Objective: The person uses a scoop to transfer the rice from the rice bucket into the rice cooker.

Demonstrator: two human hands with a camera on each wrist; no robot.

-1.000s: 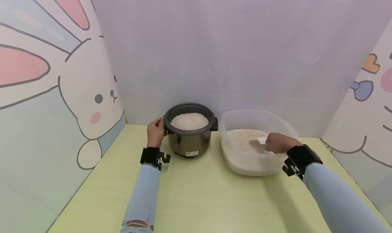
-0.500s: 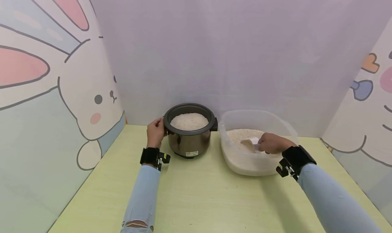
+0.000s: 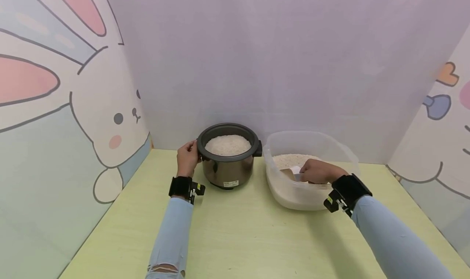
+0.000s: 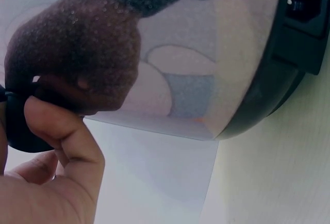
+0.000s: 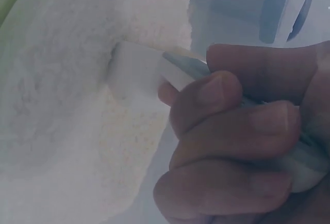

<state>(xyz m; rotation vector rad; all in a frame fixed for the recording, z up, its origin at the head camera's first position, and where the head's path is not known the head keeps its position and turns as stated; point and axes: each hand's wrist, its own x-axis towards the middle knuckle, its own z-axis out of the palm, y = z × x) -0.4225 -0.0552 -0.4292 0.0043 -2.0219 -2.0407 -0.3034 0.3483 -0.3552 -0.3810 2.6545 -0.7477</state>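
A dark metallic rice cooker (image 3: 229, 172), lid off, stands at the back of the table with white rice (image 3: 227, 145) in its pot. My left hand (image 3: 186, 158) grips its left side handle; in the left wrist view, thumb and fingers pinch the black handle (image 4: 23, 126) against the shiny, reflecting body. To the right is a translucent plastic tub (image 3: 293, 198) of rice. Inside it, my right hand (image 3: 318, 171) holds a white scoop (image 3: 288, 173). The right wrist view shows fingers curled round the handle and the scoop's head (image 5: 136, 72) down in the rice.
A pale green-yellow table (image 3: 249, 238) lies under everything. Behind it hangs a lilac backdrop (image 3: 257, 58) close to the cooker and tub. Panels with cartoon animals stand at the left (image 3: 95, 128) and right (image 3: 433, 148) sides.
My right hand has moved the scoop leftward through the rice in the tub, toward its left wall. The left hand and the rice cooker have stayed put.
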